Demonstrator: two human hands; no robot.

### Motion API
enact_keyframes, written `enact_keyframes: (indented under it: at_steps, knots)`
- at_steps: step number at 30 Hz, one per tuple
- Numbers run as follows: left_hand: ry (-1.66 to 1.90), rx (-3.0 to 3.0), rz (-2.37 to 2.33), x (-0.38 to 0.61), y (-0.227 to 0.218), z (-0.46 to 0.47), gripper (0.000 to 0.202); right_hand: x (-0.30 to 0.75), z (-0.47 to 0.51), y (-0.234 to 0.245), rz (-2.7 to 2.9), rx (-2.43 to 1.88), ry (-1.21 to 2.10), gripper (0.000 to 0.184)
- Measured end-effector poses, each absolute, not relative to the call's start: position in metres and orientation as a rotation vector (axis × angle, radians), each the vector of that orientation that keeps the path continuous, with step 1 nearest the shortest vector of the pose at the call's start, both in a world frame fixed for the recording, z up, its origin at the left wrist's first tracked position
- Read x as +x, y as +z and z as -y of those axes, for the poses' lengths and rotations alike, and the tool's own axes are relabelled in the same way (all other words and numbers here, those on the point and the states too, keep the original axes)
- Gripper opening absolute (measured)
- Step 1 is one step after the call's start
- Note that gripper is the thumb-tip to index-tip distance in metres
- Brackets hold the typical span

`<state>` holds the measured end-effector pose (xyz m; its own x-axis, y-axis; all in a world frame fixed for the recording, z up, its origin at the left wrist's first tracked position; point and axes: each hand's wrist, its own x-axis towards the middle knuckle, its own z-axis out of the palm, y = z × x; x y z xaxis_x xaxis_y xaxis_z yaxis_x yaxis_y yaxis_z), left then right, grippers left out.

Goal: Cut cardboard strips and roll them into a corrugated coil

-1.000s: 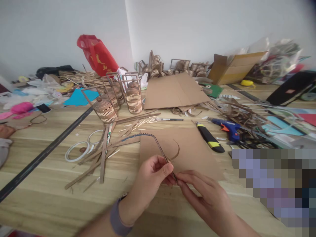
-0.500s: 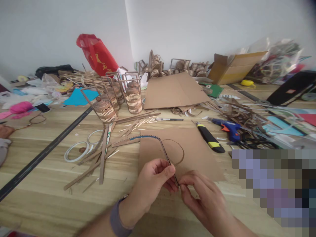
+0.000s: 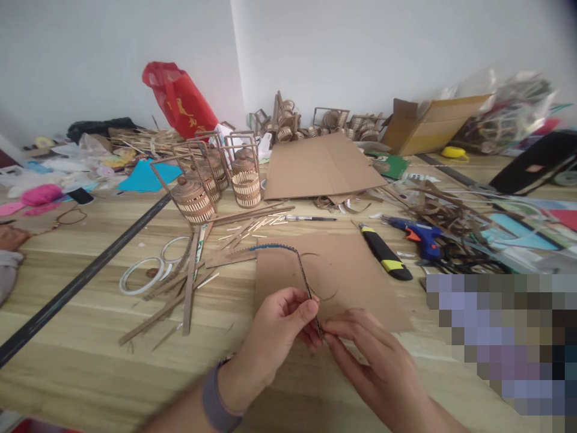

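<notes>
A long cardboard strip (image 3: 301,264) with a corrugated edge runs from my fingers away over the table and bends sharply to the left. My left hand (image 3: 283,325), with a band on the wrist, pinches it between thumb and fingers. At the near end of the strip my right hand (image 3: 369,355) has its thumb and fingertips closed on it. Beneath the strip lies a flat cardboard sheet (image 3: 374,300) with a dark curved line on it. Left of the hands are loose cardboard strips (image 3: 188,300) and tape rolls (image 3: 139,275).
A utility knife (image 3: 383,252) and a blue glue gun (image 3: 421,234) lie to the right. Small slatted buckets (image 3: 193,201) with frame handles stand at the left back. A larger cardboard piece (image 3: 320,165) lies behind. At the far left edge is another person's hand (image 3: 12,237).
The strip's bend has shifted slightly right over the sheet. My right hand's fingers have straightened a little and moved slightly left along the strip's end. My left hand keeps its pinch.
</notes>
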<state>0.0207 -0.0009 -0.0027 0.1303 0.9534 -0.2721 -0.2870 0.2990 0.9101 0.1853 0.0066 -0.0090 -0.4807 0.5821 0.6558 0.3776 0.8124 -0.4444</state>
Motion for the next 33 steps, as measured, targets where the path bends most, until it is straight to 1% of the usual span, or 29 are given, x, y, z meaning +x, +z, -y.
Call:
enact_keyframes:
  at_steps: [4,7,11,15,18,22,28,33]
  knots:
    - [1.049,0.822,-1.039,0.023,-0.004,0.003,0.059,0.185,-0.007,-0.007,2.118,-0.695,0.182,0.017]
    - [0.989,0.951,-1.038,0.025,-0.004,0.007,0.058,0.186,-0.009,-0.007,2.119,-0.755,0.113,0.017]
    - [0.908,1.482,-1.239,0.023,-0.001,0.016,0.044,0.189,-0.011,-0.007,2.13,-0.799,0.007,0.014]
    - [0.822,1.995,-1.388,0.02,0.0,0.022,0.031,0.189,-0.01,-0.009,2.153,-0.783,-0.007,0.014]
    - [0.708,2.234,-1.414,0.021,-0.002,0.024,0.028,0.188,-0.011,-0.008,2.188,-0.755,0.001,0.015]
    - [0.622,2.408,-1.487,0.024,-0.005,0.026,0.025,0.186,-0.014,-0.005,2.235,-0.719,0.015,0.018]
    - [0.599,2.47,-1.514,0.024,-0.006,0.028,0.021,0.188,-0.014,-0.001,2.267,-0.685,0.187,0.019]
    - [0.778,2.371,-1.267,0.018,-0.002,0.028,0.022,0.197,-0.013,0.005,2.229,-0.719,0.579,0.018]
